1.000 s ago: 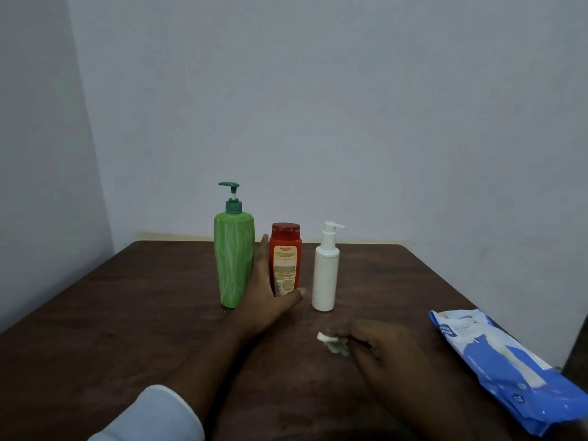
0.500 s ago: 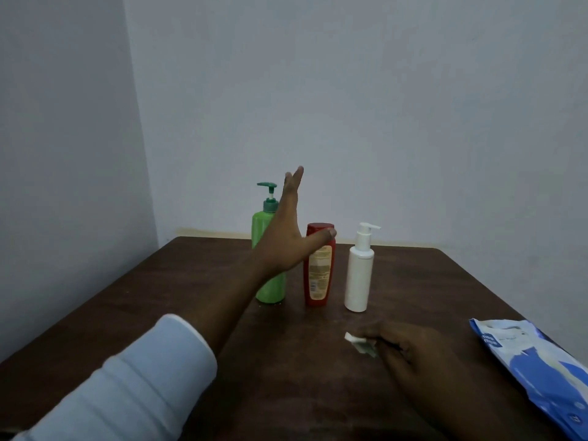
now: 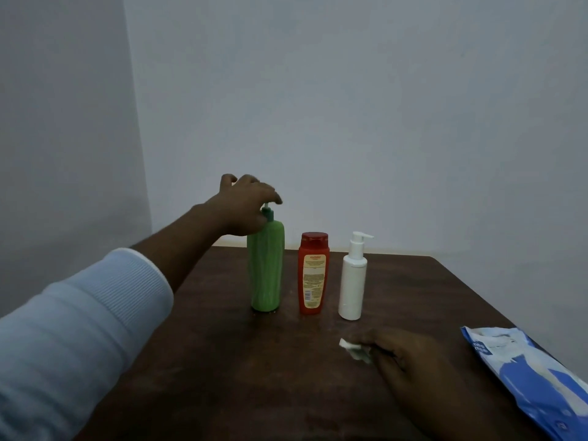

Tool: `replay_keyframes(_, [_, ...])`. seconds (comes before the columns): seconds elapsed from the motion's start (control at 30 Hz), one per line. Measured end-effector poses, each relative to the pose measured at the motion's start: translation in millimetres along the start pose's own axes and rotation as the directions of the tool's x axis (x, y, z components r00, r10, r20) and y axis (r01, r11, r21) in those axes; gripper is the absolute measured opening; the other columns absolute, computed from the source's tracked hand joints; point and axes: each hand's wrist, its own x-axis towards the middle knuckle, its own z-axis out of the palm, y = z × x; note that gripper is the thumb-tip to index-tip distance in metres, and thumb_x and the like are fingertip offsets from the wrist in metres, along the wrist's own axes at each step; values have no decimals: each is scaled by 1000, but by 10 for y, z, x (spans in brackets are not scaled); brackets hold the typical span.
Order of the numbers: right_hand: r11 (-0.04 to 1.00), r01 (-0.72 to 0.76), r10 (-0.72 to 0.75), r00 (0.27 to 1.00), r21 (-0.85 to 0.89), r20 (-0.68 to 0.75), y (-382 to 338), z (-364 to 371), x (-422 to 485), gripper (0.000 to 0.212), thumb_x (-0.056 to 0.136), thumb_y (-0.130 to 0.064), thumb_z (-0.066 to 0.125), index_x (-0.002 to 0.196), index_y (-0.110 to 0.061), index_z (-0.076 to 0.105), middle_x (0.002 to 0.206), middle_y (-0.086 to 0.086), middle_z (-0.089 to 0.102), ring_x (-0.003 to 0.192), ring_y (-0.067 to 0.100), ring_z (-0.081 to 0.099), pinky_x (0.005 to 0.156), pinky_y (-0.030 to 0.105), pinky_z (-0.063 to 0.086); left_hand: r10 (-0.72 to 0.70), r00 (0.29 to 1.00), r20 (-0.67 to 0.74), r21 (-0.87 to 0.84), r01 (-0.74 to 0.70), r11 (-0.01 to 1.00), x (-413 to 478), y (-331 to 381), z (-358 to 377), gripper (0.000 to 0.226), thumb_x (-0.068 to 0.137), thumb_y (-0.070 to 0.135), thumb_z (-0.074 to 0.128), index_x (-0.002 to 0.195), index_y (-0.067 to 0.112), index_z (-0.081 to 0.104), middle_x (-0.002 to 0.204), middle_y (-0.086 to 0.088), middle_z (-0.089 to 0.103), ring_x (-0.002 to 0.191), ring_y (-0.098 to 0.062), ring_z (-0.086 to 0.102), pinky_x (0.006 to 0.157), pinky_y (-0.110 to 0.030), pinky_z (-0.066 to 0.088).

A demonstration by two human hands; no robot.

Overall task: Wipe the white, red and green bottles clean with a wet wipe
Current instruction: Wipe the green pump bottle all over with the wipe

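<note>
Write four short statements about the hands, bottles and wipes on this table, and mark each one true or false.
1. The left hand grips the pump of the green bottle. True.
2. The red bottle lies on its side. False: it stands upright between the green bottle and the white bottle.
3. The right hand holds a wet wipe low over the table. True.
4. The wipes pack sits left of the bottles. False: it lies at the table's right edge.
</note>
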Motion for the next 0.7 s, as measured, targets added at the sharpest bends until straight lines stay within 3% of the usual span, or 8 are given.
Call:
replay_keyframes(0.1, [999,-31,31,1000,-40,3,7,-10,-27,41,80,-10,57,99,-47,55,71,-56,40,93,-36,39,77,-14,23,12,999,34,2,-12,1000,48,-31,-6,38,91,32,58,129,38,63,147,9,51,134,-19,50,112,-53,22])
replay_keyframes(0.2, [998,-19,17,999,-66,-36,4,-27,-10,34,80,-19,53,101,-45,58,98,-37,51,103,-18,50,83,-11,27,27,996,79,-73,-21,997,104,-97,-7,41,89,31,69,129,37,63,135,4,52,119,-22,55,99,-43,36])
replay_keyframes(0.33, [1000,-27,27,1000,15,-10,62,-46,-27,38,84,-19,53,107,-47,63,101,-40,55,95,-21,55,83,-2,37,56,994,93,-275,-29,961,170,-151,-25,52,87,22,79,134,32,60,123,0,56,104,-20,57,85,-32,44])
replay_keyframes(0.4, [999,-43,43,999,9,-18,49,-44,-21,38,82,-23,50,107,-50,60,103,-39,54,96,-23,52,84,-3,37,40,995,88,-355,-6,935,165,-166,-36,57,85,21,82,135,32,58,118,2,59,105,-20,60,87,-33,47])
replay_keyframes(0.47, [999,-38,38,999,1,-26,53,-29,-12,36,82,-25,50,108,-48,63,104,-35,57,96,-23,53,85,-2,37,28,996,85,-424,11,906,158,-179,-38,41,82,21,85,118,28,67,112,5,64,104,-20,65,91,-38,54])
replay_keyframes(0.57, [998,-69,69,997,-5,-32,30,-27,-19,33,82,-32,48,105,-49,63,101,-35,59,95,-17,56,87,4,42,12,995,95,-473,35,880,129,-189,-75,25,77,16,89,92,21,70,100,6,70,99,-21,69,82,-35,56])
replay_keyframes(0.7, [997,-73,71,996,-39,-53,39,-18,-30,38,87,-21,51,112,-46,62,113,-18,64,104,-1,58,91,11,43,-34,996,81,-499,71,864,5,-145,-177,31,72,17,93,93,25,70,98,1,73,94,-21,70,83,-42,61])
